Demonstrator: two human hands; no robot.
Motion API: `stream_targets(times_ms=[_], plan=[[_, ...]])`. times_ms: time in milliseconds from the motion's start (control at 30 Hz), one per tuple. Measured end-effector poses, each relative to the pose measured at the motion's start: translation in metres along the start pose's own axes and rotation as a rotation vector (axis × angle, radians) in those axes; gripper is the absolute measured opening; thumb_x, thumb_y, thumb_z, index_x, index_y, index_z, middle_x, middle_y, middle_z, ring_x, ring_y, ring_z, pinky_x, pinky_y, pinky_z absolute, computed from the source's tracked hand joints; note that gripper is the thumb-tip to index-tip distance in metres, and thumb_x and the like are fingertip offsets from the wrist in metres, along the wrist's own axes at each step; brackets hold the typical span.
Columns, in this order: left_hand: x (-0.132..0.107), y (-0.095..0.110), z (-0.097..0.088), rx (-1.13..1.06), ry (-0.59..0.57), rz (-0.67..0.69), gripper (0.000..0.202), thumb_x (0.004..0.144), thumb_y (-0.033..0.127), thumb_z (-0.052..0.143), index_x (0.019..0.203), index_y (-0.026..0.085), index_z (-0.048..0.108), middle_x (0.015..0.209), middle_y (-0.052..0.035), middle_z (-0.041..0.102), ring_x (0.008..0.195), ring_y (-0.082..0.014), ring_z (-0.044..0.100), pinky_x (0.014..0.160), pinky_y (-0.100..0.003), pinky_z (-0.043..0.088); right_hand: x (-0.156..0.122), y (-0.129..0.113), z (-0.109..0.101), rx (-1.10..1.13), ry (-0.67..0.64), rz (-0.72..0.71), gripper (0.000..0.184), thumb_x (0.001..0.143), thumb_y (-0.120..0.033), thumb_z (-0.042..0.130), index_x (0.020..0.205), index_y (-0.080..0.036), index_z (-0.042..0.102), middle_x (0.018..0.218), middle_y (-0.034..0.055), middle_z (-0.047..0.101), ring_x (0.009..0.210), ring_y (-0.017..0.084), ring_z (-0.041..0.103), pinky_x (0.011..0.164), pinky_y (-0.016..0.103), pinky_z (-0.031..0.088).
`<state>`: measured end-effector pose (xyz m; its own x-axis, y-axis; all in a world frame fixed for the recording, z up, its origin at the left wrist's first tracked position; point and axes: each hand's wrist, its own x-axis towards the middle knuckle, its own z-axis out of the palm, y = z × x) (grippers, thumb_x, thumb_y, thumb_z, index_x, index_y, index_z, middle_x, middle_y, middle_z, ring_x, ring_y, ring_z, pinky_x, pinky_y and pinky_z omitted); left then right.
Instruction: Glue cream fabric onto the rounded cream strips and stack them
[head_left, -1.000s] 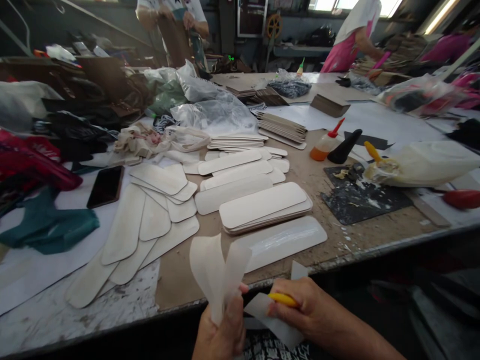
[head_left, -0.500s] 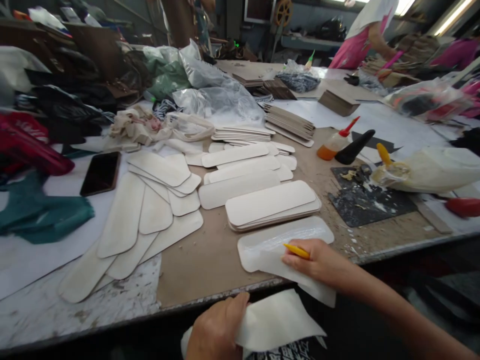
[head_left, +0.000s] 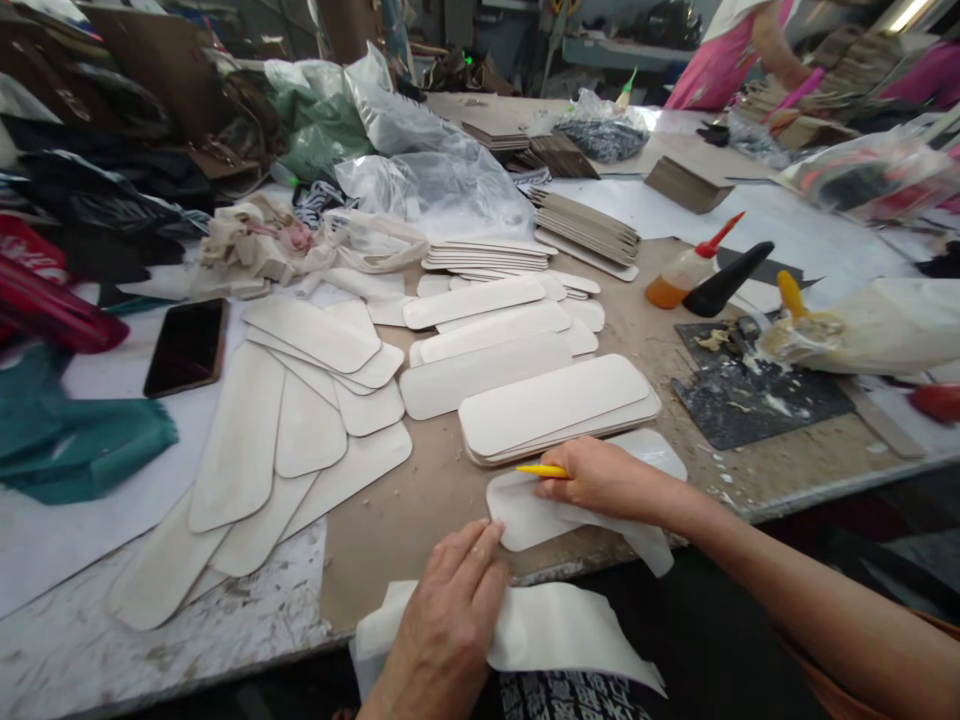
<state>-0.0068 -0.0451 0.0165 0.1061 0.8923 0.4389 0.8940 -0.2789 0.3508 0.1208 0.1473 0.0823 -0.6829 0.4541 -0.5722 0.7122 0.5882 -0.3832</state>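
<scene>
My right hand (head_left: 604, 480) is closed round a yellow tool (head_left: 541, 470) and presses down on a thin white sheet (head_left: 529, 515) laid over a glossy rounded white board (head_left: 652, 450) at the table's front edge. My left hand (head_left: 450, 605) lies flat with fingers stretched, holding down loose white sheets (head_left: 570, 630) that hang over the edge; its fingertips touch the left end of the sheet on the board. A stack of rounded boards (head_left: 555, 405) sits just behind my right hand.
Several more rounded boards (head_left: 300, 420) fan out to the left, and a black phone (head_left: 187, 345) lies beyond them. A glue bottle (head_left: 686, 270), black nozzle (head_left: 724, 280) and dark glue-smeared mat (head_left: 757, 385) sit at right. Plastic bags (head_left: 427, 170), fabric and brown board stacks lie behind. Other people work at the far end.
My right hand slid left along the board with the sheet and yellow tool. My left hand rose from below the edge and flattened onto the sheets beside it.
</scene>
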Motion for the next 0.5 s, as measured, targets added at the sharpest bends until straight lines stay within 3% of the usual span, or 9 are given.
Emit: stream_targets(times_ms=[100, 233, 500], plan=[[0.0029, -0.0029, 0.0026, -0.02, 0.031, 0.002, 0.032, 0.091, 0.012, 0.029, 0.086, 0.013, 0.06, 0.115, -0.0122, 0.062, 0.11, -0.022, 0.052, 0.087, -0.037, 0.049, 0.0002, -0.0026, -0.0013, -0.013, -0.007, -0.001, 0.021, 0.078, -0.029, 0.052, 0.079, -0.015, 0.068, 0.067, 0.0046, 0.066, 0.054, 0.013, 0.051, 0.05, 0.022, 0.027], [0.0074, -0.0055, 0.0016, 0.003, -0.077, 0.049, 0.028, 0.09, 0.012, 0.032, 0.089, 0.013, 0.06, 0.116, -0.0126, 0.062, 0.111, -0.0213, 0.053, 0.087, -0.034, 0.05, 0.0005, -0.0053, -0.0006, -0.011, -0.003, -0.018, 0.02, 0.077, -0.027, 0.052, 0.077, -0.016, 0.068, 0.067, 0.0044, 0.066, 0.055, 0.013, 0.052, 0.05, 0.022, 0.027], [0.0053, -0.0061, 0.0101, -0.014, -0.009, 0.028, 0.032, 0.092, 0.013, 0.027, 0.084, 0.014, 0.058, 0.113, -0.0118, 0.064, 0.107, -0.0223, 0.055, 0.083, -0.036, 0.051, 0.0024, -0.0063, 0.0017, -0.054, 0.015, -0.043, 0.02, 0.079, -0.028, 0.051, 0.078, -0.017, 0.068, 0.07, 0.0049, 0.067, 0.056, 0.014, 0.052, 0.05, 0.022, 0.027]])
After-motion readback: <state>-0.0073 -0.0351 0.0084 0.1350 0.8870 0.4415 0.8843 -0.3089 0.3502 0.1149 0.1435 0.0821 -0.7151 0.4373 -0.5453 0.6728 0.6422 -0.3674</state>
